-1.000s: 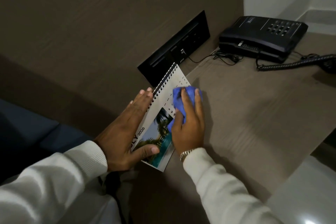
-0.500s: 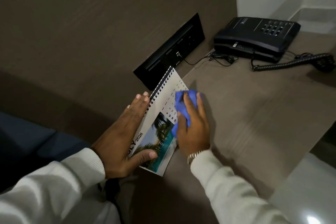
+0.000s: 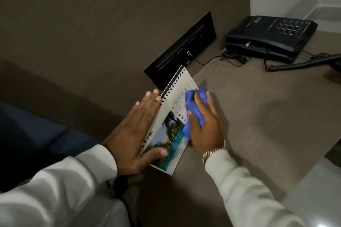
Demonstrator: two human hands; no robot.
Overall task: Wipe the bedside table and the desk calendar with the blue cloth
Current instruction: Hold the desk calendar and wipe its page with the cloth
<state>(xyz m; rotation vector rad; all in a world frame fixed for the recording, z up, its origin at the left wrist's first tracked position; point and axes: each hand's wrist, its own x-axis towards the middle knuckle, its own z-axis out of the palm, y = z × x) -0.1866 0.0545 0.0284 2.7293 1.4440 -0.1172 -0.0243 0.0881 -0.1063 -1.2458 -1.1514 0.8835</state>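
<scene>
The spiral-bound desk calendar, with a palm-tree photo and date grid, stands tilted at the left edge of the brown bedside table. My left hand holds it, fingers flat along its back and thumb pressed on the photo at the lower corner. My right hand presses a crumpled blue cloth against the calendar's front, over the date grid. Part of the cloth is hidden under my fingers.
A black telephone sits at the table's far right, its coiled cord trailing right. A black socket panel is set in the brown wall behind the calendar. A dark blue surface lies to the left.
My right hand with the cloth has slid a little down and toward me across the calendar's face. My left hand keeps the same hold.
</scene>
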